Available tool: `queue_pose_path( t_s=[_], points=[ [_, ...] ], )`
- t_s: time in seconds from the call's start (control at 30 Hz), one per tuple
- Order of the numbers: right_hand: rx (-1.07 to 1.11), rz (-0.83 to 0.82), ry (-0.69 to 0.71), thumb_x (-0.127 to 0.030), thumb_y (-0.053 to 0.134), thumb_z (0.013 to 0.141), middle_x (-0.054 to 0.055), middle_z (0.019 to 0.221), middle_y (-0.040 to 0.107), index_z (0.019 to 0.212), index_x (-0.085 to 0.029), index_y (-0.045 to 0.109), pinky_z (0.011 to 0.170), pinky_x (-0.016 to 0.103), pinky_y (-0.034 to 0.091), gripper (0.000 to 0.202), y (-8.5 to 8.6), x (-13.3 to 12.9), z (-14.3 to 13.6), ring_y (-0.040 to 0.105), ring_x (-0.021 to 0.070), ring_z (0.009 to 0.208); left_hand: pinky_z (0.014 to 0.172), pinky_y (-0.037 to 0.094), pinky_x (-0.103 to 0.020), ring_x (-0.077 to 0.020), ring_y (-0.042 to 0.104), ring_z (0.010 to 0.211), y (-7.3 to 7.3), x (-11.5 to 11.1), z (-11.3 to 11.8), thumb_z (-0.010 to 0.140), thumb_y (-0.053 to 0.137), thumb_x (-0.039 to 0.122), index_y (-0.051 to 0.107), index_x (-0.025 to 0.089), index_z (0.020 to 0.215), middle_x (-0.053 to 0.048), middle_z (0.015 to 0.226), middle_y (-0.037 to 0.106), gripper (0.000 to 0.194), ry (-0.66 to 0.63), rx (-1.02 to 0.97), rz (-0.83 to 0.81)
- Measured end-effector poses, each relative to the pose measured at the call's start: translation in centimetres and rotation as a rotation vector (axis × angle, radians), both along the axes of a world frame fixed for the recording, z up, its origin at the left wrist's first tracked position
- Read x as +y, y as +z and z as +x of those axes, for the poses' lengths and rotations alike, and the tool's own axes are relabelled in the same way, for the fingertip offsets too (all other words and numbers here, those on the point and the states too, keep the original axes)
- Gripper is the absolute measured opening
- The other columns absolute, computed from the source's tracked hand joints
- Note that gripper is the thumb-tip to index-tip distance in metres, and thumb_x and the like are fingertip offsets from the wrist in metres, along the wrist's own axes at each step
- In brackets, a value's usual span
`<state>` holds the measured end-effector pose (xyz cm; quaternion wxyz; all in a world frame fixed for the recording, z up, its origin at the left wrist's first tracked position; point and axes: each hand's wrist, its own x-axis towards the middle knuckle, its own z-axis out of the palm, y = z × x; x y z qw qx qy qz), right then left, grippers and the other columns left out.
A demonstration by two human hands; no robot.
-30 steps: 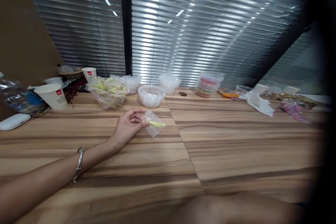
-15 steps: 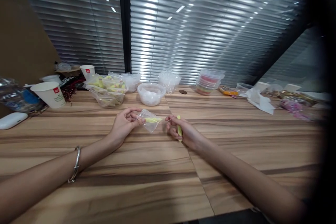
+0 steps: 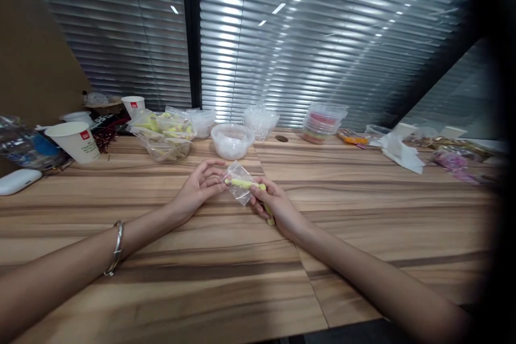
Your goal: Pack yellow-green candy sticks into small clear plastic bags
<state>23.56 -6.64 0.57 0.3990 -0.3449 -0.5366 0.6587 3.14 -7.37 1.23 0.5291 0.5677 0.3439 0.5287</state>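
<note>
left hand [image 3: 203,185] has fingertips and thumb closed together on the left end of a small clear plastic bag [image 3: 237,172]; right hand [image 3: 278,204] is clamped on the right end of a yellow stick [image 3: 242,184], with a second yellow stick [image 3: 270,217] tucked under its fingers. bag and sticks are around the middle of the worktop [image 3: 181,279], between the two hands. progress, by the look of it: first stick is mostly inside the bag, right end seems to poke out at the right thumb; second one is outside the bag. whether the bag is sealed, can't tell. a clear tub [image 3: 163,150] toward the far left is heaped with yellow pieces, apparently bagged, so a good number look done. around: round tub [image 3: 231,153] just beyond the hands holding whitish film, contents unclear; stacked containers [image 3: 322,123] with red and green at the far edge; tissue [image 3: 401,153], orange packet [image 3: 352,138] and pink wrapper [image 3: 451,161] toward the far right corner; paper cup [image 3: 72,142], water bottle [image 3: 28,145] and white case [image 3: 19,181] by the left edge. closest obstacle is the round tub, not touching either hand; everything else is well apart.
</note>
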Motion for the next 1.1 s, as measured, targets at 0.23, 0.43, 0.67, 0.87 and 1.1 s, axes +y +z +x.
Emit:
queue_pose_path(
  t_s=[0.23,0.43,0.67,0.87,1.1],
  points=[
    [0.006,-0.008,-0.011,-0.04,0.059,0.078,-0.006,0.057,0.05,0.089,-0.02,0.047,0.033,0.015,0.017,0.026,0.0,-0.1,-0.2,0.034,0.0039,0.038,0.085,0.045,-0.03,-0.0152,0.059,0.089,-0.4,0.4,-0.2,0.07,0.07,0.023,0.048,0.02,0.112,-0.003,0.092,0.06,0.048,0.008,0.007,-0.025],
    [-0.051,-0.008,-0.025,-0.043,0.057,0.078,-0.006,0.058,0.05,0.094,-0.02,0.047,0.033,0.015,0.017,0.03,0.0,-0.3,-0.2,0.031,0.0034,0.037,0.078,0.045,-0.024,-0.012,0.059,0.08,-0.3,0.5,-0.3,0.069,0.071,0.02,0.049,0.019,0.112,-0.002,0.088,0.061,0.048,-0.035,-0.018,-0.071],
    [-0.307,0.195,0.161,-0.046,0.052,0.082,-0.006,0.048,0.047,0.079,-0.018,0.051,0.04,0.018,0.023,0.029,0.7,-0.3,0.1,0.034,0.0057,0.04,0.086,0.043,-0.026,-0.0141,0.059,0.091,0.0,0.7,-0.3,0.072,0.069,0.019,0.048,0.021,0.117,-0.005,0.097,0.062,0.049,-0.065,-0.209,-0.164],
    [-0.396,0.377,0.08,-0.043,0.053,0.083,-0.003,0.053,0.053,0.07,-0.018,0.049,0.055,0.022,0.033,0.029,0.2,-0.6,-0.3,0.044,0.0091,0.052,0.094,0.04,-0.03,-0.0183,0.053,0.109,0.0,0.1,0.0,0.078,0.064,0.021,0.05,0.022,0.12,-0.009,0.127,0.05,0.044,-0.138,-0.249,-0.23],
    [-0.491,0.491,0.155,-0.039,0.052,0.084,-0.002,0.056,0.055,0.068,-0.018,0.054,0.06,0.023,0.035,0.026,0.2,-1.1,-0.4,0.048,0.0109,0.057,0.1,0.034,-0.038,-0.0249,0.05,0.116,0.1,0.0,0.3,0.086,0.052,0.039,0.053,0.014,0.121,-0.015,0.125,0.054,0.043,-0.371,-0.295,-0.375]
  ],
)
